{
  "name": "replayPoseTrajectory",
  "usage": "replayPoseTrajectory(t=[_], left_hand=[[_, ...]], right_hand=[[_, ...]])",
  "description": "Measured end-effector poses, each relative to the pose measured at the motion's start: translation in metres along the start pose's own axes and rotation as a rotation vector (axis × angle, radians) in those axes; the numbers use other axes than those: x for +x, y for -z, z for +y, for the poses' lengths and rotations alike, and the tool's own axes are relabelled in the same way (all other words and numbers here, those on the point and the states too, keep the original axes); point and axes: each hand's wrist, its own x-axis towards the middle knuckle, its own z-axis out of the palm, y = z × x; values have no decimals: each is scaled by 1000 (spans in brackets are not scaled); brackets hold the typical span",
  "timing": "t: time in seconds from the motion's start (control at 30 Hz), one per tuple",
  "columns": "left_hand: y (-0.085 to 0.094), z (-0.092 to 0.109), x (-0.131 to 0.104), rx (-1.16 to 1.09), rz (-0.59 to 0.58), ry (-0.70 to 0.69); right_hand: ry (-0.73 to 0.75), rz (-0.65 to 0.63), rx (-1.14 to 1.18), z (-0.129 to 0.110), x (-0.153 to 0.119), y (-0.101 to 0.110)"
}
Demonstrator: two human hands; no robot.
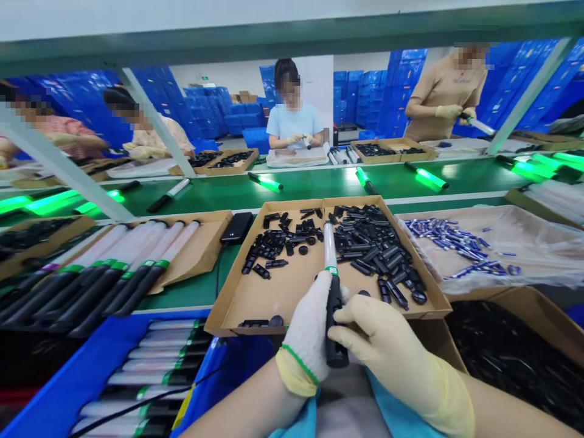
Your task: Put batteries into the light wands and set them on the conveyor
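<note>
My left hand, in a white knit glove over a yellow one, is wrapped round the black handle of a light stick. The stick points away from me, with a clear tube at its far end and a green band below the tube. My right hand, in a pale yellow glove, has its thumb and forefinger closed against the side of the handle. Whether a small part sits between those fingertips is hidden. Just beyond both hands lies a cardboard tray of small black plastic parts.
Left are a row of light sticks, a black power bank and a blue bin of more sticks. Batteries lie in a plastic-lined tray at right. Glowing sticks ride a green conveyor; several people work beyond it.
</note>
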Motion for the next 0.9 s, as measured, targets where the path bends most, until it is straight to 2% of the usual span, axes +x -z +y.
replayPoseTrajectory(t=[0.1, 0.17, 0.23, 0.27, 0.3, 0.33, 0.37, 0.43, 0.5, 0.6, 0.67, 0.8, 0.9], left_hand=[[5, 10, 2, 37, -5, -31], [9, 22, 4, 60, -69, 19], [11, 39, 6, 71, -145, 62], [12, 47, 6, 67, -176, 60], [13, 54, 6, 50, -195, 38], [13, 59, 5, 35, -206, 18], [13, 63, 5, 29, -213, 12], [13, 65, 3, 52, -228, 53], [15, 61, 2, 68, -231, 95], [19, 54, 2, 84, -214, 122], [21, 52, 1, 94, -193, 119], [23, 48, -3, 124, -165, 132], [17, 43, -6, 102, -109, 128]], right_hand=[[243, -7, -149, 1, -2, 9], [285, -17, -238, 15, -2, 33], [157, 22, -365, 49, -2, 71], [13, 53, -447, 73, -2, 92], [-169, 25, -529, 99, -3, 114], [-344, -54, -597, 126, -4, 134], [-434, -100, -621, 152, -6, 152], [-510, -188, -619, 193, -10, 176], [-504, -286, -565, 216, -12, 184], [-480, -419, -470, 226, -11, 179], [-482, -439, -441, 225, -7, 175], [-479, -298, -457, 210, -2, 175], [-407, -157, -392, 179, -3, 164]])
